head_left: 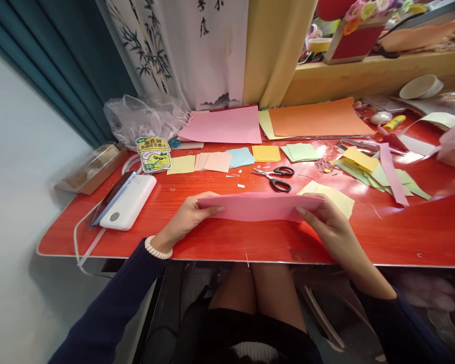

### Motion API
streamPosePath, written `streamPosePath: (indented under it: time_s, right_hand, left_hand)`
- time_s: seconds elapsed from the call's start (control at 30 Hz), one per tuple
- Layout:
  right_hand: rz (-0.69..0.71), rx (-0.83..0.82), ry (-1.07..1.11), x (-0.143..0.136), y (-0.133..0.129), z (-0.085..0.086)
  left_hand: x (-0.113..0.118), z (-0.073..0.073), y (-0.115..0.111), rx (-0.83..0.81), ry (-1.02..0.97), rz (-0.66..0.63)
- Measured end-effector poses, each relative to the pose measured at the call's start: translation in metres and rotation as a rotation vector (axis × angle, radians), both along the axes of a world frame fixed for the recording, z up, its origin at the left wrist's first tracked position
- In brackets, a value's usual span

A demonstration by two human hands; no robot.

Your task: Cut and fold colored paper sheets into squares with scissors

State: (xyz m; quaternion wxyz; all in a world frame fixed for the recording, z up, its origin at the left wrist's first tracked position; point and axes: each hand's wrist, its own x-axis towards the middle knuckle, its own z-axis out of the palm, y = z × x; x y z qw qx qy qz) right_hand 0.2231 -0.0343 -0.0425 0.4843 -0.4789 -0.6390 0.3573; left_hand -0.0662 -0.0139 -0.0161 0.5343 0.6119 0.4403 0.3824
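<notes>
A long strip of pink paper (258, 208) is held level above the front of the red table. My left hand (191, 218) pinches its left end, thumb on top. At the right end my right hand (326, 217) grips it the same way; the fingers beneath are hidden by the paper. Black-handled scissors (278, 177) lie just beyond the strip, blades pointing left. A pale yellow sheet (331, 198) lies partly behind my right hand. Farther back, small paper stacks form a row: yellow-green (181, 165), peach (217, 162), blue (240, 157), yellow (266, 153) and light green (301, 152).
A white power bank (129, 202) with a cable sits left, near a juice pouch (154, 154). Large pink (225, 125) and orange sheets (318, 119) lie at the back. Loose paper scraps (379, 174) are heaped right. The table's front edge (220, 260) runs before my lap.
</notes>
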Motion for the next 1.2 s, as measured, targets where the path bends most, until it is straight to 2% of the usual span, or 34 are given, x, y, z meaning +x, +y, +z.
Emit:
streamPosePath:
  time_s: [0.13,0.23,0.33,0.43,0.5,0.6,0.7,0.8,0.87,0.9,0.97,1.07,1.2]
  right_hand:
    - [0.030,-0.067,0.049,0.003,-0.003,0.002]
    - [0.141,-0.242,0.105,0.011,-0.007,0.011]
    - [0.297,-0.513,0.091,0.015,-0.008,0.030]
    - [0.400,-0.663,0.020,0.005,-0.005,0.051]
    - [0.491,-0.698,-0.028,-0.008,-0.003,0.060]
    - [0.574,-0.668,-0.111,-0.026,0.000,0.062]
    - [0.532,-0.599,-0.126,-0.032,0.000,0.054]
    - [0.459,-0.638,-0.016,-0.031,-0.003,0.045]
    - [0.397,-0.662,0.077,-0.032,-0.006,0.042]
    - [0.366,-0.658,0.117,-0.033,-0.008,0.041]
    - [0.325,-0.631,0.165,-0.037,-0.011,0.041]
    - [0.316,-0.600,0.206,-0.046,-0.016,0.041]
    - [0.347,-0.561,0.254,-0.051,-0.021,0.042]
  left_hand:
    - [-0.001,0.006,0.001,-0.026,-0.037,0.088]
    - [-0.006,0.022,0.004,-0.093,0.018,0.087]
    - [-0.014,0.044,0.014,-0.140,0.153,-0.048]
    - [-0.016,0.060,0.028,-0.129,0.257,-0.265]
    - [-0.012,0.067,0.038,-0.089,0.353,-0.376]
    - [-0.003,0.075,0.048,-0.054,0.473,-0.475]
    - [0.001,0.079,0.052,-0.048,0.454,-0.419]
    - [-0.003,0.074,0.045,-0.007,0.236,-0.129]
    - [-0.004,0.062,0.032,0.015,0.034,0.085]
    - [-0.002,0.054,0.022,0.006,-0.051,0.151]
    - [0.008,0.036,-0.001,-0.075,-0.153,0.174]
    - [0.035,0.013,-0.038,-0.325,-0.261,0.086]
    - [0.064,0.004,-0.065,-0.406,-0.462,0.146]
